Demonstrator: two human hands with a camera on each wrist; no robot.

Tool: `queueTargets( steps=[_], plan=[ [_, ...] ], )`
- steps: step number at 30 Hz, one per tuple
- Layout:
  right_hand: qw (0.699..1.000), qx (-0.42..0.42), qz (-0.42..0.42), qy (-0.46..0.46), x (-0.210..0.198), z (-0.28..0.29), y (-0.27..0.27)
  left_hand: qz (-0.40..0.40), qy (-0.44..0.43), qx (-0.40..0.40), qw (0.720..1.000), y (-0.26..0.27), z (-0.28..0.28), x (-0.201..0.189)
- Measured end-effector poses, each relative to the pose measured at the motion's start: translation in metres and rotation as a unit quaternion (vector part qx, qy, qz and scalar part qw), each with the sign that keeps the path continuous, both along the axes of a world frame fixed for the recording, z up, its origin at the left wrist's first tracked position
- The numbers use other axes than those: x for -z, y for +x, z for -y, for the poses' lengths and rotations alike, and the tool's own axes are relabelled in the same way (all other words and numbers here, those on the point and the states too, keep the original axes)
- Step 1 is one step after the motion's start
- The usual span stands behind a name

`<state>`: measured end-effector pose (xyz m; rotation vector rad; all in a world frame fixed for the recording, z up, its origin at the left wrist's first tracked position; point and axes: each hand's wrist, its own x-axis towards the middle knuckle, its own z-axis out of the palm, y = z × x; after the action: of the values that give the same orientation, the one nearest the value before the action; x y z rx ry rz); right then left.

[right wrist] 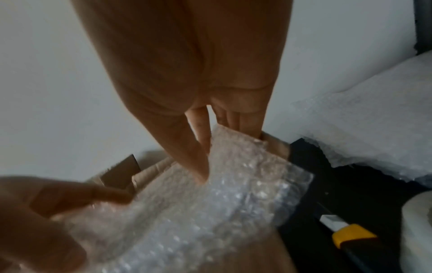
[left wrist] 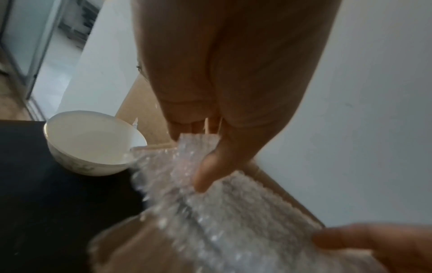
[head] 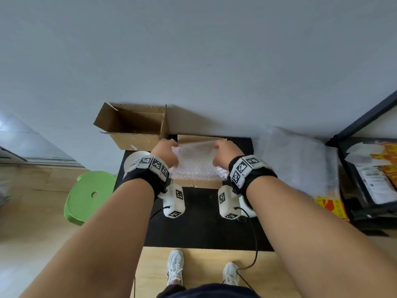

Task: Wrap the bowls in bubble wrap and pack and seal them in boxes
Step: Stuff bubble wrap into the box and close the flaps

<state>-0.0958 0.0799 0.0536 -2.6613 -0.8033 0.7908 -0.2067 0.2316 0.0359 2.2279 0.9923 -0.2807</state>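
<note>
A clear sheet of bubble wrap [head: 195,162] is stretched between my two hands above a small cardboard box [head: 199,184] on the black mat [head: 199,222]. My left hand [head: 166,152] pinches the sheet's left end; the left wrist view shows thumb and fingers closed on the bubble wrap [left wrist: 222,212]. My right hand [head: 224,153] pinches the right end, its thumb pressed onto the wrap [right wrist: 222,203]. A white bowl [head: 134,159] [left wrist: 93,144] stands bare on the mat, left of my left wrist. What lies under the sheet is hidden.
A larger open cardboard box [head: 133,127] stands at the back left against the wall. A stack of bubble wrap [head: 296,160] lies on the right, beside a black shelf [head: 365,168]. A tape roll [head: 249,206] and a yellow utility knife [right wrist: 350,238] lie near my right wrist. A green stool [head: 90,194] stands to the left.
</note>
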Motion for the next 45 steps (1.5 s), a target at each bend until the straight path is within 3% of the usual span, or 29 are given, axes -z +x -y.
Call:
queueTargets(
  steps=[4,8,13,17,21,23,29,37,41,45],
  plan=[
    [0.998,-0.036,0.049,-0.026,0.014,0.003,-0.003,0.032,0.085,0.053,0.994,-0.001,-0.001,0.018],
    [0.99,-0.062,0.092,-0.092,0.027,0.008,-0.006,0.003,0.148,0.116,0.982,-0.001,0.002,0.025],
    [0.975,-0.083,0.18,-0.1,0.037,0.005,-0.013,-0.056,0.316,0.253,0.913,-0.001,0.017,0.025],
    [0.978,-0.082,0.177,-0.071,0.032,0.007,-0.013,-0.071,0.392,0.282,0.873,-0.003,0.025,0.024],
    [0.976,-0.103,0.188,0.027,0.018,0.006,-0.013,-0.05,0.436,0.325,0.838,-0.004,0.036,0.02],
    [0.97,-0.136,0.197,0.037,0.01,0.004,-0.014,-0.061,0.422,0.338,0.839,-0.004,0.041,0.023],
    [0.964,-0.204,0.144,-0.095,0.011,0.005,-0.012,-0.125,0.338,0.285,0.888,-0.002,0.04,0.017],
    [0.933,-0.269,0.205,-0.12,0.026,-0.003,-0.004,-0.152,0.331,0.299,0.882,0.013,0.037,0.018],
    [0.929,-0.285,0.194,-0.137,0.036,-0.009,-0.004,-0.168,0.328,0.328,0.87,0.02,0.038,0.024],
    [0.933,-0.278,0.173,-0.148,0.045,-0.014,-0.002,-0.147,0.285,0.312,0.894,0.03,0.036,0.031]
  ],
)
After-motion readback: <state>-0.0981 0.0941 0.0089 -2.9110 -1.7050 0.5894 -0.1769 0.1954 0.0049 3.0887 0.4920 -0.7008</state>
